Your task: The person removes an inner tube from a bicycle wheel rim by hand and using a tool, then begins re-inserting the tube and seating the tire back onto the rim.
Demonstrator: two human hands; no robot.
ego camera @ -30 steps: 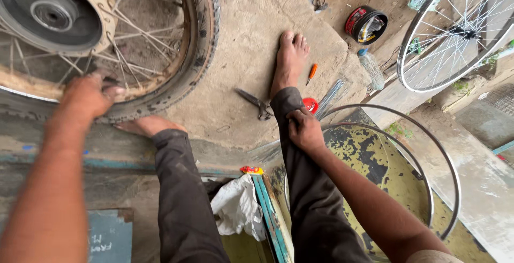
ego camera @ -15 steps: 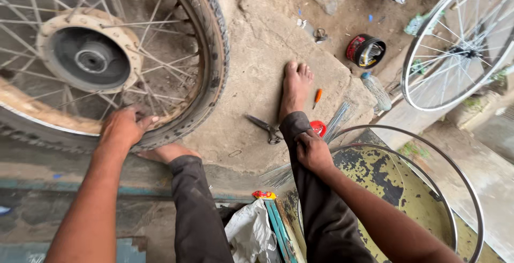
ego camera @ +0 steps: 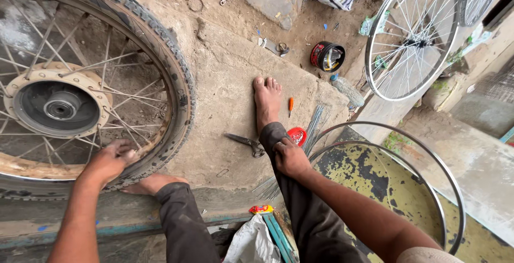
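Nearby, pliers (ego camera: 247,143) beside bare foot (ego camera: 266,102).

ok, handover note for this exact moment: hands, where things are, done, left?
Left hand: gripping the black tyre on the rusty spoked motorcycle wheel, at its lower edge.
Right hand: empty, resting on the right shin.
Grey pliers and small orange screwdriver lie on the concrete beside the right foot; bare steel rims to the right.
Done: tyre sits on rim.
Left: cannot tell.
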